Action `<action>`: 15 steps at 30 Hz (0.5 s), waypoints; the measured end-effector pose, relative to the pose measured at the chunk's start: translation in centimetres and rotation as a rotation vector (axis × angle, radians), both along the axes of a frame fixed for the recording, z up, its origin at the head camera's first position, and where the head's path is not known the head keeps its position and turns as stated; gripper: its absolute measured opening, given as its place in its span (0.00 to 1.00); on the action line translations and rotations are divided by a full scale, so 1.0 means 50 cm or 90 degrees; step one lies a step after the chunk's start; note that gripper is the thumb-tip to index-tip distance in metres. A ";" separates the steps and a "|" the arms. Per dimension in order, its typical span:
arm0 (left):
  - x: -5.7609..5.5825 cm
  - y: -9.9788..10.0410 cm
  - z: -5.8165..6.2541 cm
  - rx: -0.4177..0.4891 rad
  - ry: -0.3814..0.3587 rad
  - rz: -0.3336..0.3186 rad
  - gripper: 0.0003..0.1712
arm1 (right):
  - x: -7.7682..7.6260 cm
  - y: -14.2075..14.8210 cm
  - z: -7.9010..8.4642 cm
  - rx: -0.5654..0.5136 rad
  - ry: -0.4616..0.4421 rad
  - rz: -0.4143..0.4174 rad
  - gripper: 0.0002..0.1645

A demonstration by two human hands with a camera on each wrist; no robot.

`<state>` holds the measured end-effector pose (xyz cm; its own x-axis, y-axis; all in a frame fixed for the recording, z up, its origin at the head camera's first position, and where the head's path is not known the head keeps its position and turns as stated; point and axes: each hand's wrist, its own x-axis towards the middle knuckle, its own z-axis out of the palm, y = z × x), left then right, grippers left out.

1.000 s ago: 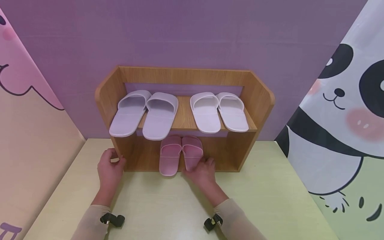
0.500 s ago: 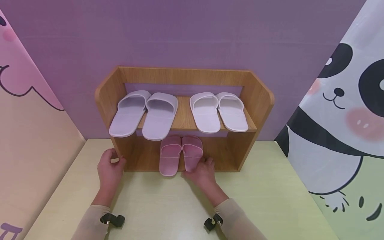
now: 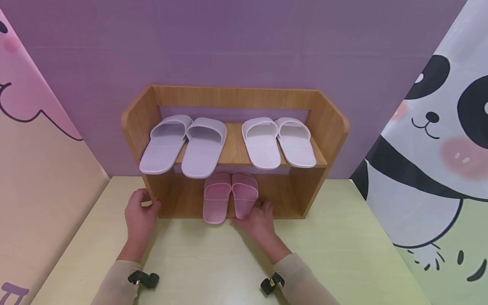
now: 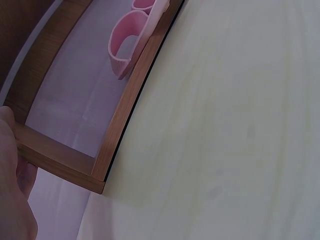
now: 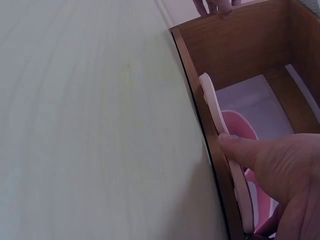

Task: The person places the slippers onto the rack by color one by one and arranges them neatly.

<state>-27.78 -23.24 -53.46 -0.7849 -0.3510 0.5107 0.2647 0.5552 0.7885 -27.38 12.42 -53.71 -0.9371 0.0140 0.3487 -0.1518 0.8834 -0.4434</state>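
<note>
A two-tier wooden shoe rack stands on the pale table. My left hand holds the front edge of its left side panel, thumb and fingers on either side. On the lower shelf a pair of pink slippers sits side by side, openings facing the back. My right hand pinches the right pink slipper near its heel end, and my thumb lies on the sole edge in the right wrist view. The left pink slipper rests beside it, its heel slightly past the shelf front.
On the upper shelf stand a pair of lilac slippers at left and a pair of white slippers at right. A purple backdrop rises behind the rack. Printed panels flank the table, with a panda on the right.
</note>
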 end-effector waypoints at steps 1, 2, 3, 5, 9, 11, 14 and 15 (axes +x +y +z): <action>0.000 -0.001 0.002 -0.002 -0.005 -0.002 0.12 | 0.000 0.001 0.003 0.002 -0.002 0.004 0.63; 0.000 -0.002 0.004 -0.005 -0.011 -0.004 0.12 | 0.001 0.005 0.007 0.007 -0.001 0.017 0.60; 0.000 -0.003 0.007 -0.008 -0.017 -0.007 0.12 | 0.004 0.010 0.010 0.010 0.001 0.031 0.56; 0.004 -0.007 0.012 -0.012 -0.032 -0.016 0.12 | 0.012 0.026 0.017 0.005 0.015 0.066 0.50; 0.014 -0.017 0.024 -0.025 -0.060 -0.047 0.14 | 0.047 0.089 0.033 -0.016 -0.001 0.121 0.46; 0.022 -0.024 0.027 -0.043 -0.068 -0.066 0.18 | 0.070 0.134 0.042 -0.016 -0.028 0.139 0.46; 0.040 -0.039 0.027 -0.127 -0.080 -0.077 0.23 | 0.100 0.220 0.047 0.017 -0.048 0.184 0.37; 0.048 -0.046 0.027 -0.164 -0.084 -0.077 0.24 | 0.107 0.250 0.049 0.025 -0.056 0.194 0.33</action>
